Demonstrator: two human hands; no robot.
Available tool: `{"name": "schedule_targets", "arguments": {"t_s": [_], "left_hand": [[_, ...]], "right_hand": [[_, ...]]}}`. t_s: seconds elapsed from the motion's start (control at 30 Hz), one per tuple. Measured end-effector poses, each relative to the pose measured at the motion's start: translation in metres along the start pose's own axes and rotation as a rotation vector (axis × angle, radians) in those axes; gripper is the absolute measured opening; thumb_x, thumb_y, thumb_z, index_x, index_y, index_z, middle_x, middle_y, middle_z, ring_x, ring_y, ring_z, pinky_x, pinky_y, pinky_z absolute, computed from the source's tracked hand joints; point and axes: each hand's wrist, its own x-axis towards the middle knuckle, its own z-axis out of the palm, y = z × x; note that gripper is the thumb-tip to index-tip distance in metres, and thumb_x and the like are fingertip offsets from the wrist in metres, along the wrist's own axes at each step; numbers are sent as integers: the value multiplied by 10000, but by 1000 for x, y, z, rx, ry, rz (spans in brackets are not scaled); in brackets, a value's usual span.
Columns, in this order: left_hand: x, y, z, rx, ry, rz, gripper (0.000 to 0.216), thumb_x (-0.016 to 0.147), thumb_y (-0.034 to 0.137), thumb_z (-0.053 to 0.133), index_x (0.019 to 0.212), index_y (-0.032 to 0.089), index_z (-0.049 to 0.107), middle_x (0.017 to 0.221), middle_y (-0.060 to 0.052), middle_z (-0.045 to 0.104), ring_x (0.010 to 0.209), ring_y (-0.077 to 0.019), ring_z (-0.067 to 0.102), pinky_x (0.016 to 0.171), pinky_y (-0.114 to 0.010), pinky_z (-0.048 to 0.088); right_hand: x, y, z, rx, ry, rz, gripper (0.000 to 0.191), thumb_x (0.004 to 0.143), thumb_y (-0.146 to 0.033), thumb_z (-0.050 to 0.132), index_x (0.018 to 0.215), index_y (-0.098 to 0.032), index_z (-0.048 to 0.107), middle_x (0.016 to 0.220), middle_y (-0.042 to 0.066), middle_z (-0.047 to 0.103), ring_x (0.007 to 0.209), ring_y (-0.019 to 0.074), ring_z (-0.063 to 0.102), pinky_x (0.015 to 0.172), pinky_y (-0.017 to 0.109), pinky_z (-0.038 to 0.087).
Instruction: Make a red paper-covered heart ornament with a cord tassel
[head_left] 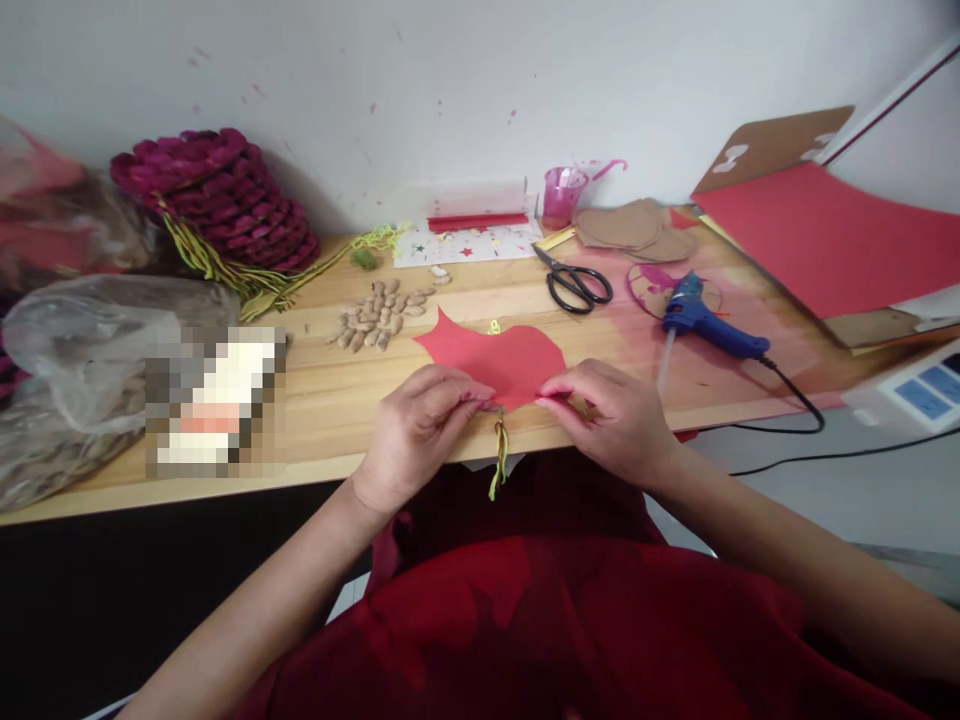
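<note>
A cut-out piece of red paper [499, 358] lies at the table's front edge, with a pointed tip at its upper left and a rounded right side. My left hand [420, 425] is closed in a pinch at its lower edge. On the other side, my right hand [611, 415] pinches the paper's lower right edge. Between the two hands, a yellow-green string tassel [500, 462] hangs over the table edge. A small yellow loop [494, 326] shows at the paper's top edge. My fingertips partly hide the near edge.
Peanuts [379, 315] lie beyond my left hand. Black-handled scissors [576, 285] and a blue glue gun [712, 325] with a cord are to the right. A magenta bundle [225, 200], plastic bag [112, 330], pink cup [562, 195] and large red sheet [847, 235] stand around.
</note>
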Motion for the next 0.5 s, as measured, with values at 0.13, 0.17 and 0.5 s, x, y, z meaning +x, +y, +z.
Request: {"name": "schedule_targets", "arguments": {"t_s": [0.13,0.17,0.5], "left_hand": [[-5,-6,-5,161,-77,105,124,936,124,663,1047,151,712,997,-69,714,893,-159,665,820,-286,554],[-7,-8,-7,191,-98,132,139,941,119,652,1065,153,704,1016,-73,709,906,-165,658,832,-293,551],[-15,-5,-17,256,-274,202,273,958,73,578,1212,123,663,1144,-121,677,1021,-239,614,921,-407,525]], "right_hand": [[0,7,-1,-82,-61,-156,103,942,-98,600,917,-143,690,846,95,758,798,213,685,754,345,563],[-1,8,-1,-99,-74,-191,114,940,-86,594,925,-140,694,868,102,763,817,217,687,774,352,567],[-6,9,-3,-192,-155,-261,176,921,-50,588,998,-106,736,953,121,763,888,232,684,852,391,592]]}}
